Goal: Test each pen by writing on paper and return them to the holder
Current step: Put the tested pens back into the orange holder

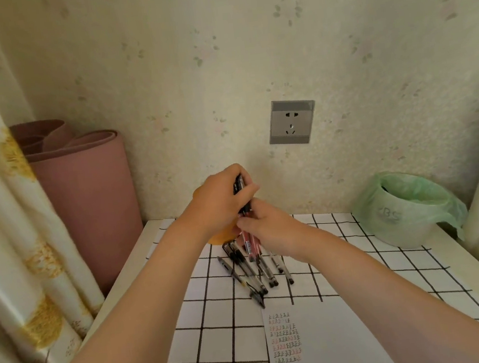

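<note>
Clamps the left hand [220,204] round the black top ends of an upright bundle of slim clear-barrelled pens [250,244], fingers curled tight. Pinches the same bundle lower down with the right hand [271,231], thumb and fingers closed on the reddish barrels. Hands close together, one above the other, over the far middle of the white counter [129,271]. Bundle slightly tilted, lower ends pointing down at the counter.

Just below the left wrist, a sliver of the orange holder [219,238], mostly hidden by that hand; cannot tell whether any pens stand in it.

In front of the hands, a fanned heap of loose black-capped clear pens [255,275] lying flat on the white cloth with black grid lines [219,332], some crossing one another.

Nearer the camera, a sheet of white paper [339,334] on the cloth, with small rows of black and red handwriting [284,339] down its left side; nearest pen end just beside the sheet's far left corner.

At the far right of the counter, a pale bucket lined with a green plastic bag [406,213]. On the flowered wallpaper behind, a grey wall socket [291,121]. Left of the counter, a rolled pink mat [85,199] standing upright beside a cream curtain with yellow patterns [0,238].
</note>
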`<state>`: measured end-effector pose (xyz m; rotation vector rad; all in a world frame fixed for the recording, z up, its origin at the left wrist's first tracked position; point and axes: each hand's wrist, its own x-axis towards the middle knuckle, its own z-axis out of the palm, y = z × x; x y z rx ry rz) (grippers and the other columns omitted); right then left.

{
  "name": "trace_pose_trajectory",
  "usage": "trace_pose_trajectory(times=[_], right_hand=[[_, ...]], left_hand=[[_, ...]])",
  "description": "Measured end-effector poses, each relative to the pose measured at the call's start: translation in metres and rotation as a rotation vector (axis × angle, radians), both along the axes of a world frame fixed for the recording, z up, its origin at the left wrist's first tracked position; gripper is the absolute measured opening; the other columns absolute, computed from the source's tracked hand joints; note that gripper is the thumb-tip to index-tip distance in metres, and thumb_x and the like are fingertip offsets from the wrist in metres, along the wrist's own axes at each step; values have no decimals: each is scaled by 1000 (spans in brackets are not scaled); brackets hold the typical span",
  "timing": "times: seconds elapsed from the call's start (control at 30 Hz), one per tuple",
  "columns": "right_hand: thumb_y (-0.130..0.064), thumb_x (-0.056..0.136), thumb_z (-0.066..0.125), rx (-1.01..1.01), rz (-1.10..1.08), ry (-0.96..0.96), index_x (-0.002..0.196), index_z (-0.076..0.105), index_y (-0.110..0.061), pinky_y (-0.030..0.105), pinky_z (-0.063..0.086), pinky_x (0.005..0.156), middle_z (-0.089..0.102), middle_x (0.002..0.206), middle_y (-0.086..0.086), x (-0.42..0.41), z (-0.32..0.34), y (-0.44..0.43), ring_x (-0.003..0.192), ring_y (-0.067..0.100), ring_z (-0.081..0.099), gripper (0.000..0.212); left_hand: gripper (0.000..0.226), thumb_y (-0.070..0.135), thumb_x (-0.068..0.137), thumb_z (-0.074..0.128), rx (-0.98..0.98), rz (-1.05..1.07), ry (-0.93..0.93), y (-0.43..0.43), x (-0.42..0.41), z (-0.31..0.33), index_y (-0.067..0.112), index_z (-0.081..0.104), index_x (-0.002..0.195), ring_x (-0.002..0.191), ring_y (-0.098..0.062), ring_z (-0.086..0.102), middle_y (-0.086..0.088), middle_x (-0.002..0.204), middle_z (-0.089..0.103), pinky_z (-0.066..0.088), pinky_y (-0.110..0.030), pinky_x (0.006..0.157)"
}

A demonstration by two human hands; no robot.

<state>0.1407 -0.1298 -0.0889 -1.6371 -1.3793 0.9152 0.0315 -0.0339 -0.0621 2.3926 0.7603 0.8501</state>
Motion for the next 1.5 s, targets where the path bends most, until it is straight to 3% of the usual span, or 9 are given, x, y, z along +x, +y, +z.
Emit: trace_pose_trajectory(times=[0.13, 0.2, 0.37, 0.53, 0.63, 0.93, 1.17, 1.33, 1.5], right_hand=[[-18, 103, 43, 67, -16, -130, 109, 48, -20, 41, 53, 87, 65, 98, 4, -8, 7, 17, 89, 20, 62, 9], [-15, 103, 41, 91, -10, -124, 111, 46, -20, 44, 54, 87, 63, 96, 6, -11, 11, 26, 88, 22, 62, 11], [-16, 104, 40, 277, -208, 63, 119, 43, -21, 36, 54, 77, 61, 87, 5, -11, 31, 55, 81, 19, 61, 16], [-9, 104, 37, 449, -451, 330, 115, 44, -19, 35, 53, 79, 58, 85, 2, -2, 29, 104, 82, 18, 61, 16], [-8, 104, 36, 423, -459, 361, 116, 42, -17, 26, 50, 71, 55, 86, 3, -2, 18, 120, 80, 17, 58, 16], [-24, 103, 44, 294, -467, -96, 123, 49, -19, 36, 49, 92, 55, 96, -19, 1, -27, 129, 100, 15, 58, 21], [-30, 95, 48, 23, -519, -476, 112, 60, -17, 51, 43, 96, 57, 114, 10, 7, -33, 132, 113, 34, 48, 25], [-33, 82, 51, 3, -470, -412, 90, 54, -15, 44, 48, 85, 60, 106, 15, 7, -35, 128, 102, 35, 54, 20], [-38, 91, 54, 155, -428, -344, 114, 56, -17, 44, 51, 89, 53, 112, 6, 14, -32, 120, 102, 25, 55, 31]], left_hand=[[14, 40, 96, 61, 5, -79, -34, 12, -6, 9, 28, 59, 104, 66, -7, 54, 5, 80, 61, 39, -17, 56], [26, 39, 97, 59, -16, -103, -62, 19, -10, 12, 30, 60, 121, 84, -4, 57, 13, 97, 61, 39, -11, 70], [44, 34, 104, 45, -126, 58, -200, 46, -22, 3, 29, 41, 147, 99, -7, 55, 6, 126, 53, 42, -23, 84], [57, 29, 95, 59, -193, 215, 54, 78, -38, -41, 27, 40, 148, 135, -19, 39, 0, 149, 40, 37, -36, 110], [67, 31, 87, 71, -288, 116, 31, 75, -42, -58, 26, 40, 147, 129, -11, 37, 9, 140, 39, 35, -31, 103], [73, 32, 75, 81, -295, 80, -70, 81, -34, -76, 39, 46, 139, 118, -13, 48, 8, 133, 46, 39, -29, 91], [79, 39, 72, 83, -286, 135, -51, 75, -29, -74, 37, 42, 140, 115, -14, 48, 7, 129, 42, 44, -31, 90], [86, 40, 81, 69, -171, 160, 90, 71, -29, -69, 31, 24, 154, 141, -17, 20, 9, 155, 23, 31, -37, 110], [72, 16, 91, 48, -159, 108, 39, 62, -23, -53, 31, 23, 157, 145, -6, 13, 7, 159, 28, 18, -32, 119]])
